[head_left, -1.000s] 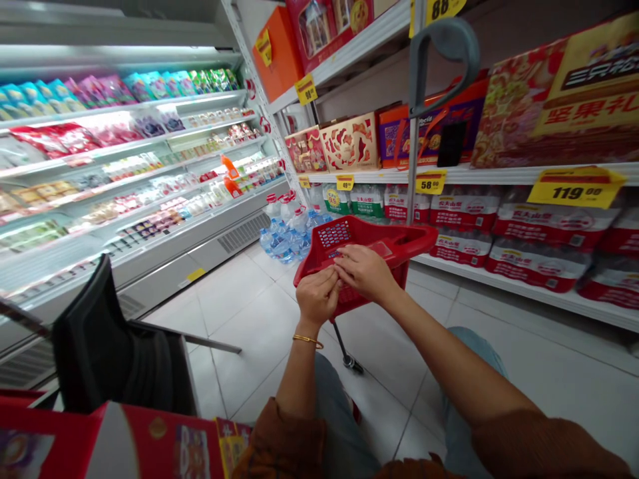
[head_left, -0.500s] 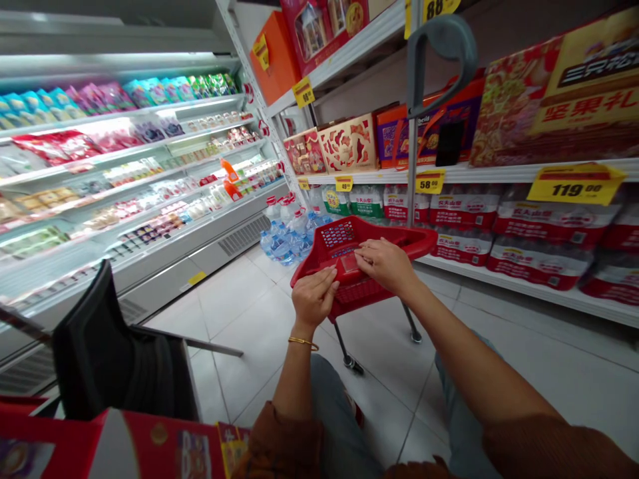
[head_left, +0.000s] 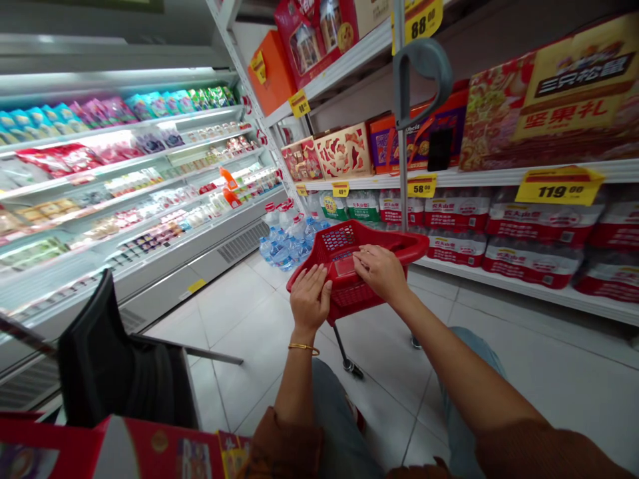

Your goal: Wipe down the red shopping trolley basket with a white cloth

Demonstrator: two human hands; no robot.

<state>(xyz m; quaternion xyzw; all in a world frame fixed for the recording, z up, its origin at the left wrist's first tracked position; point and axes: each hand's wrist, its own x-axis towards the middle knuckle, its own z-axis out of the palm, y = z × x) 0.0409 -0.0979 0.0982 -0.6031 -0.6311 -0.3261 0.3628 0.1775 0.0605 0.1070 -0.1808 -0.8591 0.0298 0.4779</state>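
Note:
A small red plastic shopping cart (head_left: 344, 229) stands in front of my knees, its perforated basket carried on thin metal legs with casters. On the left part of its near rim lies my left hand (head_left: 310, 296), fingers stretched out flat and thumb to the side; a gold bangle circles the wrist. My right hand (head_left: 380, 269) rests over the middle of the rim beside a small label panel (head_left: 344, 266), its fingers pointing left, loosely bent and not wrapped round. A metal pole with a grey hooked handle (head_left: 424, 73) rises at the cart's right side.
A lit chiller (head_left: 200, 259) lines the left. Shelves (head_left: 539, 174) with gift boxes and packs of bottled water (head_left: 456, 246) stand ahead and right. Blue-tinted water bottles (head_left: 284, 249) sit on the floor behind the cart. A black chair (head_left: 130, 379) and red boxes (head_left: 164, 446) are near left.
My left hand has shifted slightly left and its fingers, bent before, now lie straighter on the rim. My right hand stays on the cart. The view has turned slightly right.

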